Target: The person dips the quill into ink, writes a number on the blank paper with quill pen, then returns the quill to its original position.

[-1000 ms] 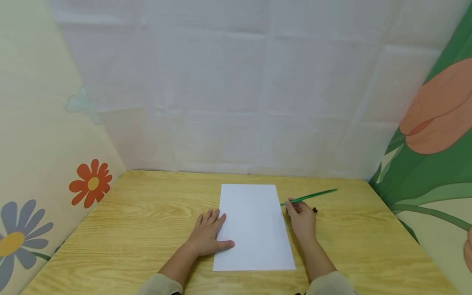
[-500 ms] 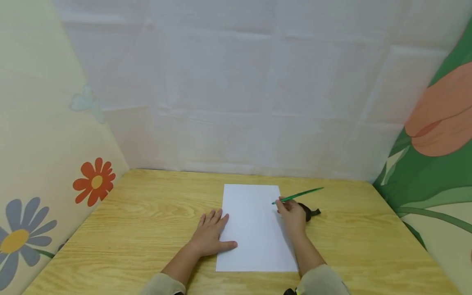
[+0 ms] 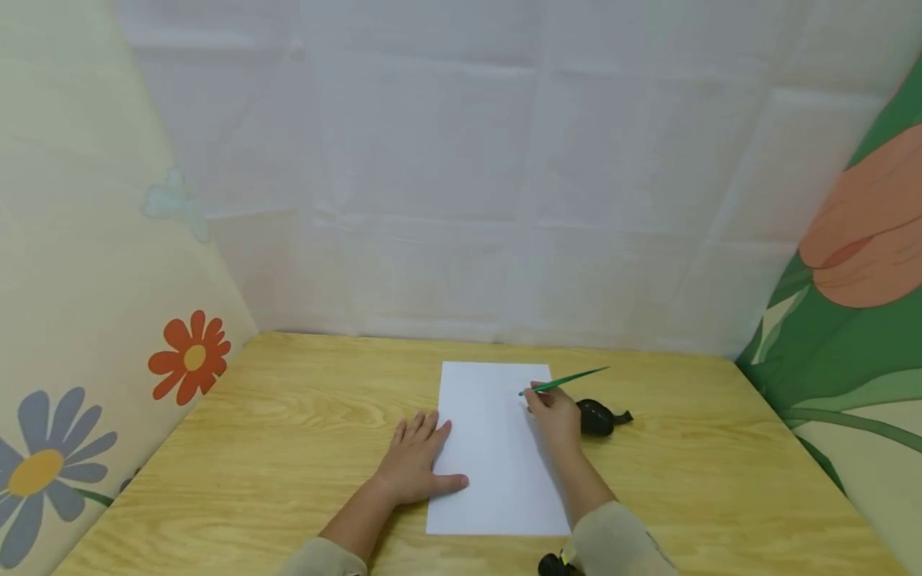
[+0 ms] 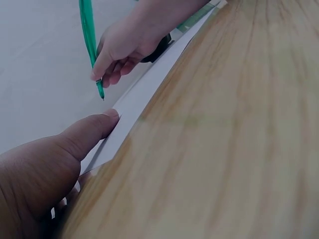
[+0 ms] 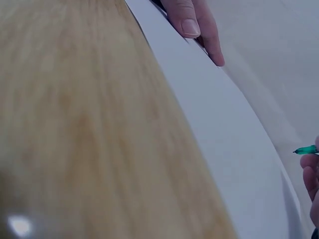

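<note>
The right hand pinches a green pen, its tip above the upper right part of a white paper sheet, while the left hand lies flat, fingers spread, its thumb on the sheet's left side. On the wooden table, a black rounded object with a stubby stem is partly hidden behind the right hand, its kind unclear. By the right sleeve, a small black item is cut off at the head view's bottom edge.
</note>
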